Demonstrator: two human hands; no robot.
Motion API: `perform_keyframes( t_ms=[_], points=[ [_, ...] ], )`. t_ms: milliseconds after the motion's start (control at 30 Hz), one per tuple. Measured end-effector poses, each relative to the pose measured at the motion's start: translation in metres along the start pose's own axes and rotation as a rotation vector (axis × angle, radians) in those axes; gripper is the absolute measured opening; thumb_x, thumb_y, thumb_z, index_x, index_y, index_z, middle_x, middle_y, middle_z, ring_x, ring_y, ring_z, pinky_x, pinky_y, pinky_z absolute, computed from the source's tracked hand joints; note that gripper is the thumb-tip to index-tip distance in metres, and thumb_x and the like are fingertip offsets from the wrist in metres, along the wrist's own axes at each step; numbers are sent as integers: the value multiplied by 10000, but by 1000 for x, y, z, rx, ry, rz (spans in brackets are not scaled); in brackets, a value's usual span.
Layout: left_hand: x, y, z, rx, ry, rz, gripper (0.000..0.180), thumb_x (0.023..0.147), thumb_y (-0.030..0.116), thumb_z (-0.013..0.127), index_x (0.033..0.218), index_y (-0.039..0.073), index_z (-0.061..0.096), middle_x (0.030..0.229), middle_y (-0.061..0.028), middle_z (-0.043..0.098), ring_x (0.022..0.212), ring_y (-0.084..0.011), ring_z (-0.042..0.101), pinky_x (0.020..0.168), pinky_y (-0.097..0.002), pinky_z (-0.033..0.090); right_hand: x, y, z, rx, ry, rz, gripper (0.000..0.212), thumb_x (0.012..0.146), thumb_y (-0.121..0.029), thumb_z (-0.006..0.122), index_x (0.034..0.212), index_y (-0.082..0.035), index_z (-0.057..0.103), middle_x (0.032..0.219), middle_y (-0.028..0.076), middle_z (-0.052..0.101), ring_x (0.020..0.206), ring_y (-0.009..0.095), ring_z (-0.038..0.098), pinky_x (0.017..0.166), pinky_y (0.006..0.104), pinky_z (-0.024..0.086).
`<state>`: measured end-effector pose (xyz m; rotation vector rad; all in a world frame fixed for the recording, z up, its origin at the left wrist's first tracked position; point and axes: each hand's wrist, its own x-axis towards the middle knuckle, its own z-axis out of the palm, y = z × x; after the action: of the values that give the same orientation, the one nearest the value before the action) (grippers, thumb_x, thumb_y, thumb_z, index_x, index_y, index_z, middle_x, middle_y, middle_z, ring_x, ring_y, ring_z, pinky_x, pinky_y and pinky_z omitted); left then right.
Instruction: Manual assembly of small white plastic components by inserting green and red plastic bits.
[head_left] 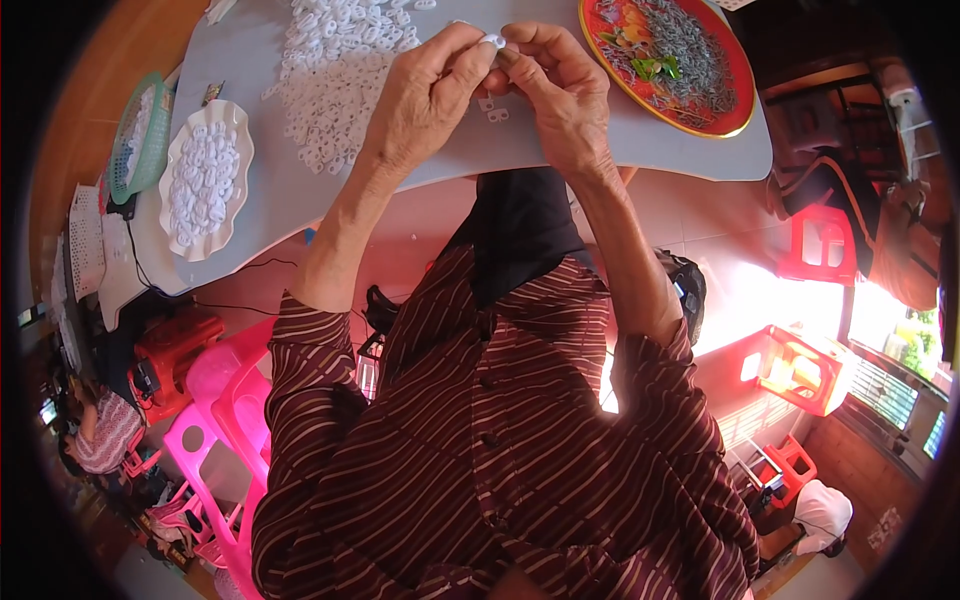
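Observation:
Over the far part of the grey table, my left hand (432, 95) pinches a small white plastic piece (493, 41) between thumb and forefinger. My right hand (570, 95) is closed against the same piece from the other side, its thumb close to it; what lies within its fingertips is too small to make out. Left of my hands spreads a heap of loose white plastic pieces (335, 85). A few more white pieces (492, 110) lie on the table below my fingers. To the right, a red round tray (735, 105) with a gold rim holds many thin metal parts (690, 60).
At the table's left stand a white scalloped dish (240, 165) heaped with white pieces and a green basket (155, 150). Pink plastic chairs (225, 420) are behind on the left, red stools (822, 245) on the right. Other people (105, 435) sit at the edges.

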<state>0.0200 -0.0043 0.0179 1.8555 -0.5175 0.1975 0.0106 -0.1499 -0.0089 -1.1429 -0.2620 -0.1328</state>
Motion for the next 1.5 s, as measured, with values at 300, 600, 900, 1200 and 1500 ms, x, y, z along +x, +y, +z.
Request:
perform_keyframes(
  t_ms=[300,600,900,1200,1500],
  points=[
    [-2,0,1,-22,23,-98,246,914,235,493,939,17,606,647,-22,560,582,-83,499,540,-236,411,-2,-2,2,-44,24,-2,186,863,1,574,1042,39,544,885,81,623,739,139,645,655,241,542],
    [0,-2,1,-18,29,-111,187,876,190,510,830,15,559,568,-19,457,529,-81,431,494,-248,393,-2,-1,1,-63,-18,14,195,881,-31,565,1066,19,530,852,74,635,735,124,637,702,271,547],
    [-3,-2,-2,-95,33,-182,211,868,209,495,808,15,551,581,-15,481,552,-77,465,520,-241,397,-3,-6,7,-60,-89,34,276,854,0,586,1117,36,513,877,74,598,785,158,647,721,261,540],
    [-6,-5,-11,-148,-47,-239,258,865,244,475,773,11,533,603,-23,503,557,-93,500,544,-243,402,-3,3,6,-287,-153,-40,319,796,6,647,1086,51,523,797,75,621,754,142,658,690,248,533],
    [-15,-7,-8,-133,-35,-219,250,873,225,452,764,3,492,618,-41,496,579,-115,493,574,-268,425,-5,6,6,-354,-171,-63,241,797,-27,654,1007,47,563,777,92,670,736,126,664,667,237,529]
  ],
)
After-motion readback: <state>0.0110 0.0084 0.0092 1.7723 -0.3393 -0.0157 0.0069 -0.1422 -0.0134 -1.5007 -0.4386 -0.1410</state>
